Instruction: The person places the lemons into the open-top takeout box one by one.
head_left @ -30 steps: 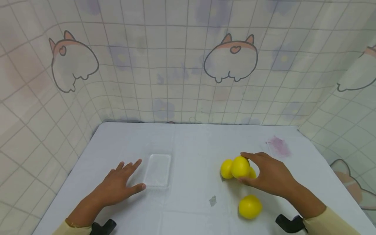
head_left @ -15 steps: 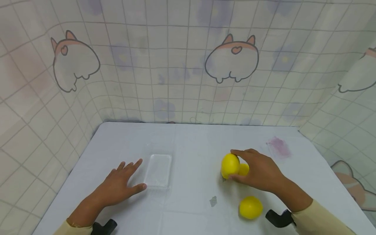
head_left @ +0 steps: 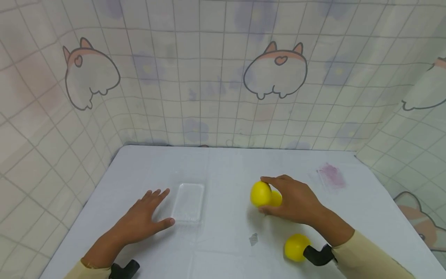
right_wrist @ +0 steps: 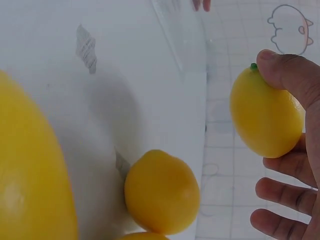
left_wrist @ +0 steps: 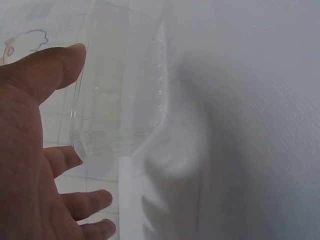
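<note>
The lemon (right_wrist: 266,112), green-tipped, is raised above the white surface (head_left: 226,174), clamped between thumb and index finger of the right-hand grip (head_left: 296,201). A second lemon (right_wrist: 162,192) rests on the surface below it; a nearer lemon (head_left: 294,247) lies partly covered by a black wrist mount (head_left: 318,255). The left-hand grip (head_left: 139,221) stands with fingers apart, just beside a clear tray (head_left: 188,201); whether they touch, I cannot tell.
</note>
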A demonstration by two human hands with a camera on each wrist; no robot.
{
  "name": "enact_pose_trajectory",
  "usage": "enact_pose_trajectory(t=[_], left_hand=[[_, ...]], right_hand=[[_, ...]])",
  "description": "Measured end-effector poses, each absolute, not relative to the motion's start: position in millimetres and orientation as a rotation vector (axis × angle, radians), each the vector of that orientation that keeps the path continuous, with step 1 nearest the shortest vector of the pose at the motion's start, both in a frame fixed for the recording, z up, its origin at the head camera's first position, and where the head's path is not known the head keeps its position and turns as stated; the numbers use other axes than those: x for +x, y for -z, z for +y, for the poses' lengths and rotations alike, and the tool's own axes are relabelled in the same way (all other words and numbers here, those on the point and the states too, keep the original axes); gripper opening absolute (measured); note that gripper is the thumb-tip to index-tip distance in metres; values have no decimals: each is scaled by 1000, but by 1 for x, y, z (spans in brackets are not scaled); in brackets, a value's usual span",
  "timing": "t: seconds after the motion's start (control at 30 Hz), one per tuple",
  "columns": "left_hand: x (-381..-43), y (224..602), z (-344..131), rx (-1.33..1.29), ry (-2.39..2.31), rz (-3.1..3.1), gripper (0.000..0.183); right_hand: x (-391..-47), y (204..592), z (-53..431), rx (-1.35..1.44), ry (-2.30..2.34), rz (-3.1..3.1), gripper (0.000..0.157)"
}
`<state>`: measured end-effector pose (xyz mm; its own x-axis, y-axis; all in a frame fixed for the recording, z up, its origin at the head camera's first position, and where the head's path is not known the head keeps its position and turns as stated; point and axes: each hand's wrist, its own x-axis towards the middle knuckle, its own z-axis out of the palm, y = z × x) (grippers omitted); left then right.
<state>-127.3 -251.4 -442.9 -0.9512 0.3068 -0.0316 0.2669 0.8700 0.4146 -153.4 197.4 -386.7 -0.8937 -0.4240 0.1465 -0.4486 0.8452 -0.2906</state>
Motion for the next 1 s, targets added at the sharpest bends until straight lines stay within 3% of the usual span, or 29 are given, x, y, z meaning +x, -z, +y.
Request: enact_pose_trajectory(t=[1.0], left_hand=[[-129,448,-252,446,-709,2942,97]], right_hand=[[-166,384,149,774,-510,-2943,86]])
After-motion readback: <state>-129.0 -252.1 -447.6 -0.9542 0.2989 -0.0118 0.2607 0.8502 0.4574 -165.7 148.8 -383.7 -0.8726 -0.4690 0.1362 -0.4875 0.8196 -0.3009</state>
